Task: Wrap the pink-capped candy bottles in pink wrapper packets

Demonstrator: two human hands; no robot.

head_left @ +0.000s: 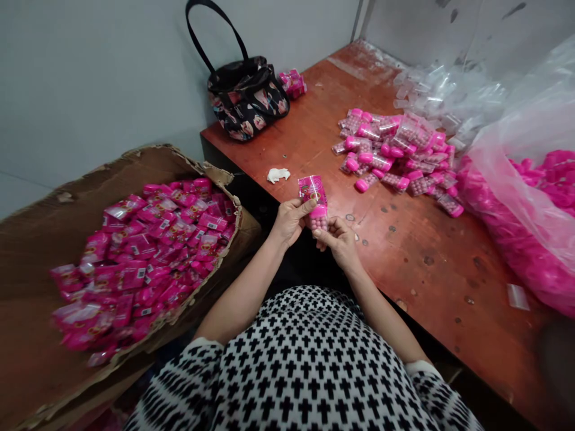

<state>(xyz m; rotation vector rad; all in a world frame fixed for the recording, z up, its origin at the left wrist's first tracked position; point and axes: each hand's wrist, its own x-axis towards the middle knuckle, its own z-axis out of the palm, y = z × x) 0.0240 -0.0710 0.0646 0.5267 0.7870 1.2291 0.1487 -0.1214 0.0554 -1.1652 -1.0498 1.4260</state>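
Observation:
Between my hands, at the table's near edge, is a small clear bottle of pink candy balls (318, 222) with a pink cap. A printed pink sleeve (311, 187) sits at the capped end, partly over it. My left hand (290, 221) is closed on the sleeve, its thumb across the front. With thumb and fingers, my right hand (340, 240) pinches the lower end of the bottle. Further along the table lies a pile of filled candy bottles (404, 146) with pink caps, apart from my hands.
On my left stands a cardboard box (67, 200) holding many sleeved pink bottles (153, 239). A floral handbag (247, 99) and a white scrap (278, 175) lie on the wooden table (417, 245). Clear empty bottles (453, 90) and a bag of pink caps (516, 233) are at the right.

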